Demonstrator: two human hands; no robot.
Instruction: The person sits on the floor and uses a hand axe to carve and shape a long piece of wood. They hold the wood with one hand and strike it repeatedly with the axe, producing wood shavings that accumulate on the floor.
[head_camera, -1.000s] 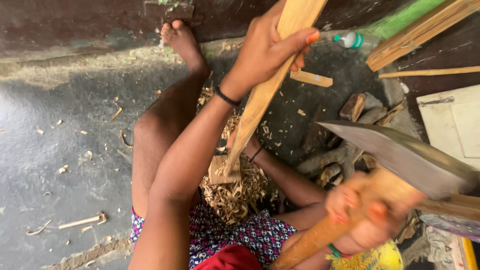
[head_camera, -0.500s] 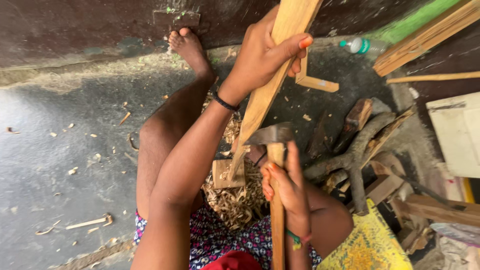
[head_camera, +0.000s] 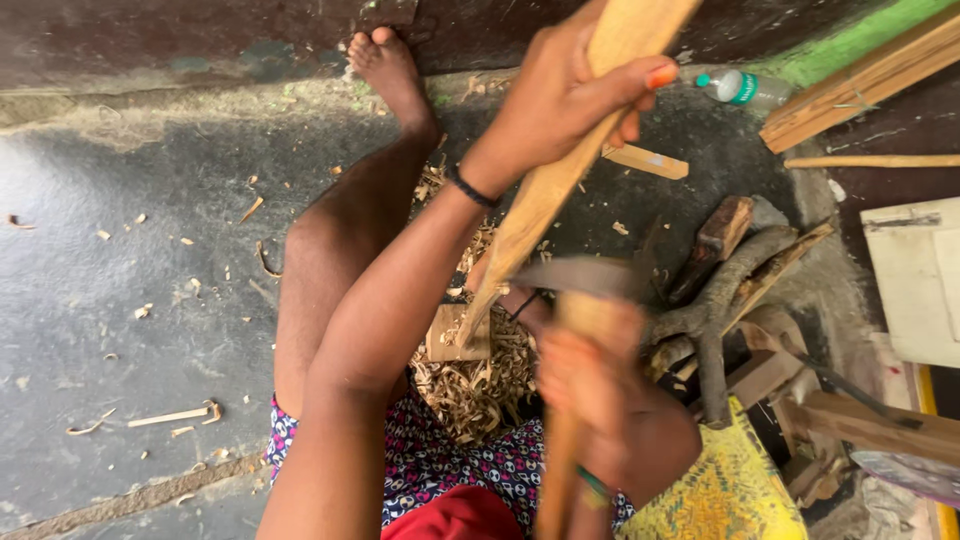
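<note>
Since half a second ago the axe head (head_camera: 580, 277) has swung in against the wooden slat (head_camera: 545, 195) – blurred now, its edge meeting the slat's right face a little above the lower end. The right hand (head_camera: 590, 385) is wrapped tight around the axe handle (head_camera: 570, 400), with the head just above its knuckles and the rest of the handle running down below the fist. The left hand (head_camera: 570, 95) is clenched around the slat, fingers curled over the front, an orange-painted nail showing; from that grip the slat slopes down and to the left, and its foot rests on a small wood block (head_camera: 458, 335) well below the fist. Around the block lies a heap of curled shavings (head_camera: 480, 385) – between the person's legs. Right of the axe hand, dark branch pieces (head_camera: 720, 290) are stacked, and a plastic bottle (head_camera: 745, 88) lies just right of the upper fist.
</note>
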